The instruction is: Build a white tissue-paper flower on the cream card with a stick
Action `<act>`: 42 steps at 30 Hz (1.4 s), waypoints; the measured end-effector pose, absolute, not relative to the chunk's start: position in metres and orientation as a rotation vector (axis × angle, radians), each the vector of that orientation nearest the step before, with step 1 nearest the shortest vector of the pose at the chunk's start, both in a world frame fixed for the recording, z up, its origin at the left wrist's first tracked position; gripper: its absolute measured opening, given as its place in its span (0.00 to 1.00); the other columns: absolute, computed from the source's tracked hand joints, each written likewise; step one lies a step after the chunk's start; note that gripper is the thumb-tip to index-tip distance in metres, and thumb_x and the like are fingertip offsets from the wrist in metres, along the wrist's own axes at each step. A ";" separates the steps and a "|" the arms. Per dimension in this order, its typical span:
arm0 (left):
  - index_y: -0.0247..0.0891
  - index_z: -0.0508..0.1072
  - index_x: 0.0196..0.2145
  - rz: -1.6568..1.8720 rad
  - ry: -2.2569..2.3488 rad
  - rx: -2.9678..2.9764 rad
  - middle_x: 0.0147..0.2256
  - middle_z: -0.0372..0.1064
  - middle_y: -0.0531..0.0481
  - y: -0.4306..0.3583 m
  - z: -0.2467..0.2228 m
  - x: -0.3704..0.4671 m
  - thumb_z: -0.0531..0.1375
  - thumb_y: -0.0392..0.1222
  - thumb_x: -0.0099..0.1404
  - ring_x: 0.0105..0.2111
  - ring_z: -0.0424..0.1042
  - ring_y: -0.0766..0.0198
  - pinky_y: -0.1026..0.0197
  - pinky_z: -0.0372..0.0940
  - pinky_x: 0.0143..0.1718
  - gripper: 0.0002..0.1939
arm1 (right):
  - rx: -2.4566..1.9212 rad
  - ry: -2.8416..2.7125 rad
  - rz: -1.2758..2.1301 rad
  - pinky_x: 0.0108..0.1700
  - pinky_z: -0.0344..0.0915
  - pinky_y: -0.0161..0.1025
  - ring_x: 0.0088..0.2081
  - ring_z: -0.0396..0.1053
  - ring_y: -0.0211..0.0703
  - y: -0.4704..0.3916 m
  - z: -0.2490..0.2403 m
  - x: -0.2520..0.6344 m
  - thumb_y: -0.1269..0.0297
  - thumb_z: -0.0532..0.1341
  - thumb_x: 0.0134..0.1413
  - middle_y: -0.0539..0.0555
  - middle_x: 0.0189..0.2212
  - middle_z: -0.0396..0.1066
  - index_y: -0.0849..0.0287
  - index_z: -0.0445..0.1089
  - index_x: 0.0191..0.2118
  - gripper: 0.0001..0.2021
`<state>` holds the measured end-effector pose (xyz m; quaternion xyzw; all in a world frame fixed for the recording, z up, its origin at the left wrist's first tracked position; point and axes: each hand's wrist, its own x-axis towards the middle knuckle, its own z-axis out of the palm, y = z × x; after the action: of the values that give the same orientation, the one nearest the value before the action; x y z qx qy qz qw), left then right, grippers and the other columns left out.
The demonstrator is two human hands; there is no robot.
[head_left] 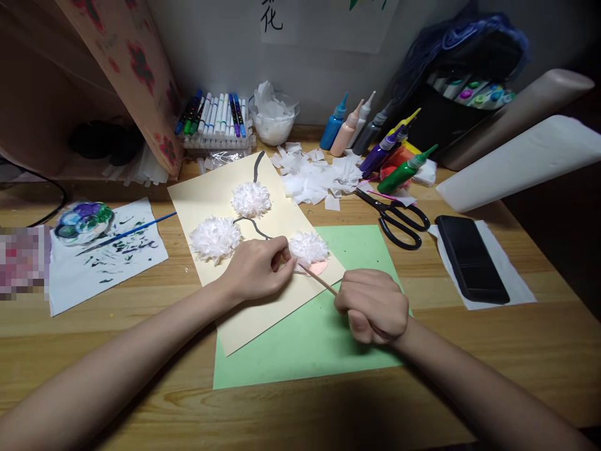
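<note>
A cream sheet of card (248, 313) lies tilted on a green sheet (300, 344). Three fluffy white paper flowers sit on it: an upper one (251, 199), a left one (216, 238) and a right one (308, 248), with dark painted stems. Below the right flower is a pink patch (318, 267). My left hand (258, 269) rests on the card, thumb and fingertips pinched together; what they hold, if anything, is hidden. My right hand (373, 307) grips a thin wooden stick (322, 280), its tip touching or close to my left fingertips, beside the pink patch.
White tissue squares (314, 175) are heaped behind the card, near paint bottles (345, 128) and black scissors (397, 219). A black phone-like object (472, 260) lies at right. Markers (216, 116) and a tissue-filled bowl (275, 119) stand behind. At left are a paint palette (84, 222) and paintbrush (136, 230).
</note>
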<state>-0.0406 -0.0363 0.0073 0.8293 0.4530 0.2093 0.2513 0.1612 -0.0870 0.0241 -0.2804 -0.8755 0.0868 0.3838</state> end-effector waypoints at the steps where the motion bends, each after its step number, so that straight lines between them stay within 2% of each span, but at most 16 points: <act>1: 0.36 0.63 0.22 0.567 1.231 2.255 0.18 0.61 0.57 -0.036 0.007 -0.040 0.56 0.41 0.59 0.18 0.56 0.72 0.66 0.50 0.22 0.10 | -0.724 -2.231 0.204 0.21 0.45 0.39 0.16 0.50 0.39 -0.087 0.023 0.161 0.66 0.43 0.61 0.48 0.11 0.54 0.55 0.57 0.20 0.19; 8: 0.37 0.61 0.23 0.572 1.241 2.227 0.18 0.61 0.57 -0.036 0.008 -0.040 0.55 0.42 0.59 0.18 0.57 0.71 0.66 0.49 0.22 0.10 | -0.792 -2.212 0.123 0.21 0.46 0.39 0.16 0.51 0.38 -0.085 0.021 0.156 0.71 0.47 0.57 0.48 0.11 0.57 0.55 0.57 0.19 0.17; 14: 0.37 0.59 0.22 0.593 1.285 2.173 0.18 0.59 0.56 -0.035 0.008 -0.040 0.51 0.42 0.62 0.18 0.56 0.71 0.65 0.49 0.23 0.12 | -0.973 -2.092 0.226 0.22 0.49 0.38 0.16 0.53 0.34 -0.082 0.026 0.145 0.71 0.47 0.60 0.49 0.12 0.57 0.57 0.56 0.16 0.20; 21: 0.37 0.58 0.22 0.572 1.289 2.138 0.18 0.59 0.56 -0.034 0.010 -0.040 0.51 0.42 0.62 0.19 0.56 0.70 0.65 0.48 0.24 0.12 | -1.439 -1.711 0.616 0.19 0.50 0.33 0.13 0.53 0.30 -0.057 0.053 0.127 0.58 0.48 0.64 0.46 0.08 0.53 0.59 0.56 0.12 0.27; 24: 0.37 0.57 0.22 0.575 1.291 2.141 0.18 0.58 0.56 -0.034 0.010 -0.040 0.50 0.42 0.62 0.19 0.56 0.70 0.65 0.48 0.24 0.13 | -1.499 -1.567 0.817 0.16 0.48 0.32 0.11 0.54 0.30 -0.045 0.060 0.127 0.52 0.48 0.62 0.45 0.06 0.53 0.59 0.57 0.13 0.28; 27: 0.38 0.56 0.22 0.572 1.301 2.148 0.18 0.58 0.56 -0.034 0.009 -0.040 0.50 0.42 0.62 0.19 0.55 0.70 0.65 0.47 0.24 0.13 | -1.483 -1.490 0.945 0.15 0.49 0.31 0.10 0.54 0.30 -0.046 0.055 0.135 0.49 0.49 0.61 0.45 0.06 0.53 0.59 0.59 0.14 0.28; 33: 0.38 0.55 0.21 0.578 1.319 2.150 0.18 0.56 0.56 -0.034 0.008 -0.040 0.50 0.42 0.62 0.19 0.54 0.70 0.64 0.46 0.24 0.13 | -1.290 -1.565 0.880 0.21 0.55 0.32 0.15 0.58 0.31 -0.075 0.031 0.157 0.57 0.48 0.64 0.47 0.11 0.59 0.60 0.62 0.17 0.25; 38: 0.38 0.55 0.21 0.578 1.318 2.138 0.18 0.56 0.56 -0.033 0.007 -0.039 0.49 0.41 0.62 0.19 0.53 0.70 0.64 0.46 0.24 0.13 | -1.000 -1.742 0.610 0.22 0.53 0.34 0.17 0.56 0.33 -0.090 0.024 0.164 0.67 0.47 0.64 0.48 0.12 0.58 0.60 0.59 0.16 0.22; 42: 0.38 0.54 0.21 0.595 1.319 2.112 0.17 0.54 0.57 -0.034 0.009 -0.039 0.49 0.41 0.63 0.19 0.52 0.70 0.64 0.46 0.24 0.14 | -0.895 -1.816 0.454 0.23 0.52 0.35 0.18 0.55 0.34 -0.087 0.026 0.168 0.69 0.47 0.62 0.48 0.13 0.57 0.59 0.59 0.17 0.21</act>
<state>-0.0394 -0.0337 0.0086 0.7902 0.4937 0.2225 0.2868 0.1684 -0.0868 0.0265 -0.3713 -0.7536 0.1883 0.5087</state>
